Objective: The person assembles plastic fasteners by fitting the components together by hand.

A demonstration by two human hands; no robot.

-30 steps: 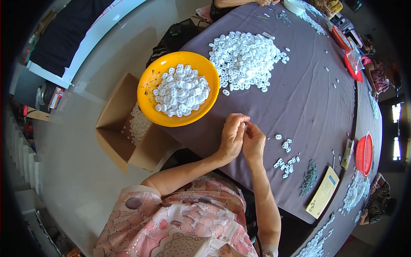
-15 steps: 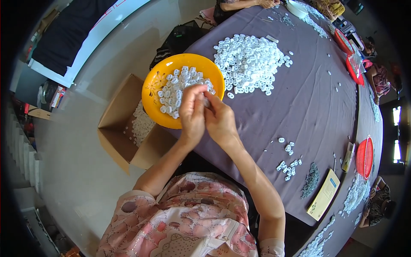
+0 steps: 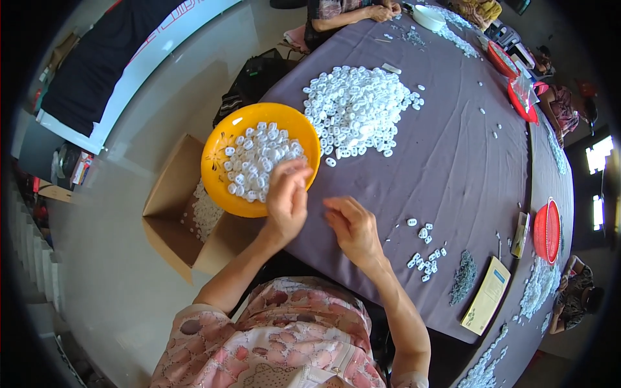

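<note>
The left hand [image 3: 288, 200] hangs over the near rim of the orange bowl [image 3: 223, 194], fingers bent above the small white plastic pieces [image 3: 259, 158] in it; whether it pinches one is hard to tell. The right hand [image 3: 352, 226] rests open just beside it on the purple tablecloth [image 3: 453, 161]. A big heap of white pieces [image 3: 356, 110] lies beyond the bowl, a small cluster [image 3: 424, 258] right of the hands. A cardboard box [image 3: 184, 220] sits below the table edge.

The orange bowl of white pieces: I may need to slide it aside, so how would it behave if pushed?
The orange bowl looks like thin plastic, so probably light. It overhangs the table edge above the cardboard box, so a push might tip it. The loose white pieces would likely shift or spill.
</note>
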